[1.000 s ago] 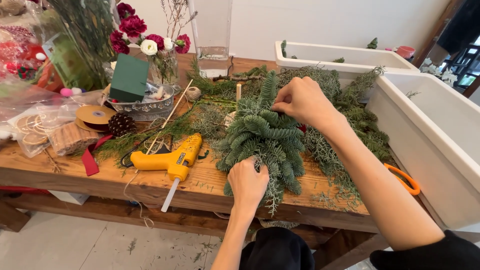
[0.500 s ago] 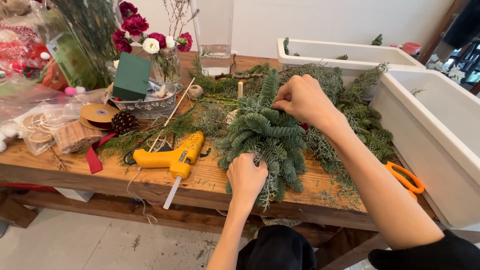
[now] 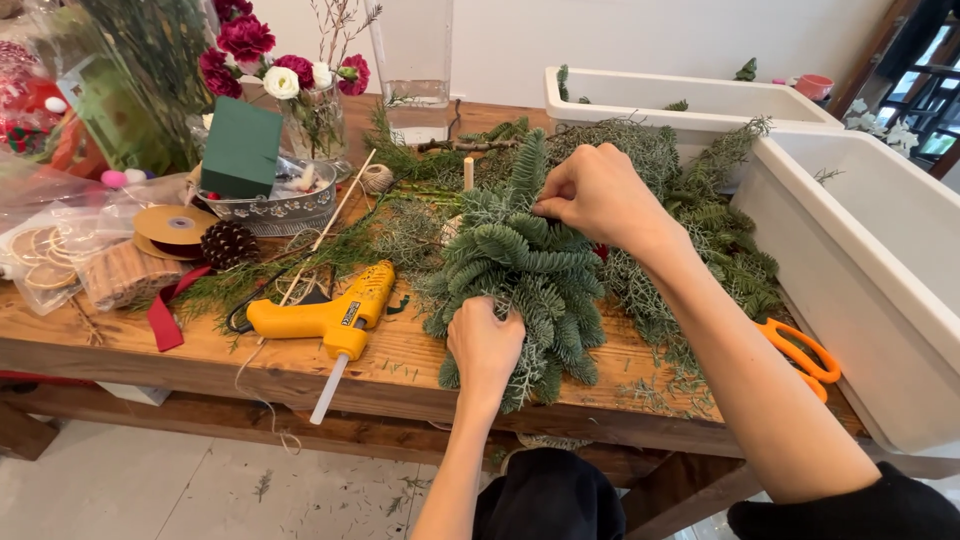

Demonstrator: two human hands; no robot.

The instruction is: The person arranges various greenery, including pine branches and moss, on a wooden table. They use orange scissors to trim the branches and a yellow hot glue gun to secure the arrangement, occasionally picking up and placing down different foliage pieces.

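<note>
A bundle of fir branches (image 3: 530, 270) lies on the wooden table (image 3: 400, 365) in front of me. My left hand (image 3: 485, 345) is closed around the bundle's stems at its near end. My right hand (image 3: 595, 195) pinches the foliage at the top of the bundle, fingers closed on a sprig. More loose greenery (image 3: 700, 230) spreads out behind and to the right of the bundle.
A yellow glue gun (image 3: 325, 320) lies left of the bundle. Orange scissors (image 3: 805, 355) rest at the right edge. White troughs (image 3: 870, 250) stand right and behind. A pine cone (image 3: 228, 243), ribbon spool (image 3: 175, 225), green foam block (image 3: 240, 148) and flower vase (image 3: 315, 110) fill the left.
Both hands stay on the fir bundle. The left hand has shifted slightly along the stems and the right hand has dropped a little onto the top foliage.
</note>
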